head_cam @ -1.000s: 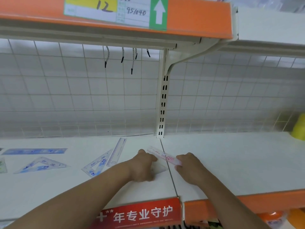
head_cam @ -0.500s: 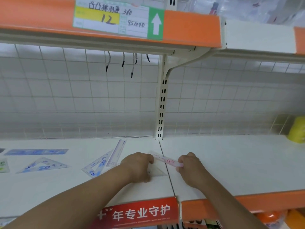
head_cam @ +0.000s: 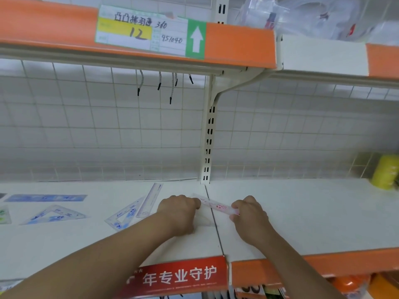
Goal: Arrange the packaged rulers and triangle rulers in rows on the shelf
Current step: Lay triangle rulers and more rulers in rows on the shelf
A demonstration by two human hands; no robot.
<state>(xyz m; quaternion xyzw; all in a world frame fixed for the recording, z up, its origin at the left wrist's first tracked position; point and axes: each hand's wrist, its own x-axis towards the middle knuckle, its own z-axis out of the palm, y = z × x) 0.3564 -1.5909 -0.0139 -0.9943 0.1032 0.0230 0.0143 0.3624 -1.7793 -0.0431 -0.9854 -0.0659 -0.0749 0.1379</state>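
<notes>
Pink packaged ruler [head_cam: 216,205], held at both ends low over the white shelf [head_cam: 302,212] and slanted across the seam between its two boards. Left hand [head_cam: 179,212]: curled, pinching the ruler's far end at the thumb, with knuckles over a clear triangle ruler [head_cam: 205,221] lying flat beneath. Right hand [head_cam: 250,219]: curled round the ruler's near end. Two-ended hold, probably for turning the thin pack square to the shelf edge without bending it. Ruler thus directly between the hands and touching both. Cannot tell whether resting on the shelf or just above it. Further left, laid flat: straight ruler [head_cam: 150,200] just beside a blue triangle ruler [head_cam: 125,214], then a farther triangle ruler [head_cam: 54,214] and a blue ruler [head_cam: 46,198], set apart in loose rows.
</notes>
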